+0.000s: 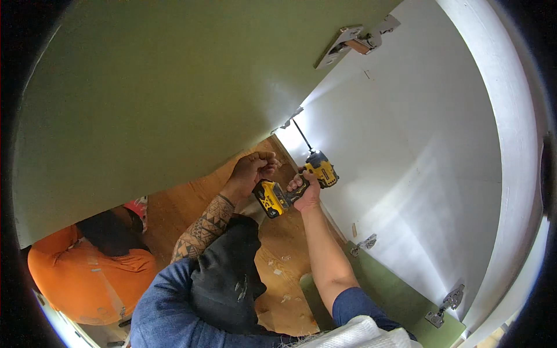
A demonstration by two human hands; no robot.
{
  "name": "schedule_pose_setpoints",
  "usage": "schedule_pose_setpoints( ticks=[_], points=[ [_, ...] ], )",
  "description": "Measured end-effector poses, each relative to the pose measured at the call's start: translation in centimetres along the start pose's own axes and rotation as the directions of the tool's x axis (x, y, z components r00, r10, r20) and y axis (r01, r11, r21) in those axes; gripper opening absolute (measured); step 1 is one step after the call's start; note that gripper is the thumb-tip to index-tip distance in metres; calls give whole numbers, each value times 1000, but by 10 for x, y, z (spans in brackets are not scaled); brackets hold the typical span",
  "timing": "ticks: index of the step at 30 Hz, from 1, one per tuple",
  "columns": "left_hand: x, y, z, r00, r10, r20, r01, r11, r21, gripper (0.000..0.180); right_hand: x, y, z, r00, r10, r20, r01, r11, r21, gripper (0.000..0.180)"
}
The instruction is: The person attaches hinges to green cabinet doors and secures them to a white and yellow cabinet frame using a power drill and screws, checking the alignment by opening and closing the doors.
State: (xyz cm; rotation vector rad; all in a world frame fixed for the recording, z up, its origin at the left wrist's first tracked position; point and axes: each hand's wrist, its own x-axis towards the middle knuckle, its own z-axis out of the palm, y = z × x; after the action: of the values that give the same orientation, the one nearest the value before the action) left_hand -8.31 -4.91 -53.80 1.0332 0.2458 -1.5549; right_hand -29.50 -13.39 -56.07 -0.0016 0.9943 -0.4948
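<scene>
My right hand (307, 189) is closed round the grip of a yellow and black cordless impact driver (321, 169). Its long dark bit (302, 134) points up and left, its tip by a metal hinge (287, 120) at the edge of a large green door panel (145, 98). Bright light falls around that hinge, and whether the tip touches a screw cannot be made out. My left hand (255, 169) is raised just left of the driver, above its battery (271, 199), with curled fingers. What they hold, if anything, is hidden.
A white panel (418, 116) fills the right side. More hinges show at the top (362, 43), lower middle (364, 245) and bottom right (447, 304). Another green panel (389, 284) lies lower right. Plywood (197, 197) is below my hands; orange clothing (93, 284) is at left.
</scene>
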Motion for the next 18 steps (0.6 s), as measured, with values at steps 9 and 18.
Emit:
schedule_pose_setpoints(
  ticks=[9,18],
  points=[
    [5,19,32,978,198,62,-207,954,217,27,-55,-7,-4,982,-8,190,12,1000,-18,25],
    [7,21,52,915,358,184,-387,907,164,19,-93,2,-8,963,-49,264,65,996,-53,30]
  ],
)
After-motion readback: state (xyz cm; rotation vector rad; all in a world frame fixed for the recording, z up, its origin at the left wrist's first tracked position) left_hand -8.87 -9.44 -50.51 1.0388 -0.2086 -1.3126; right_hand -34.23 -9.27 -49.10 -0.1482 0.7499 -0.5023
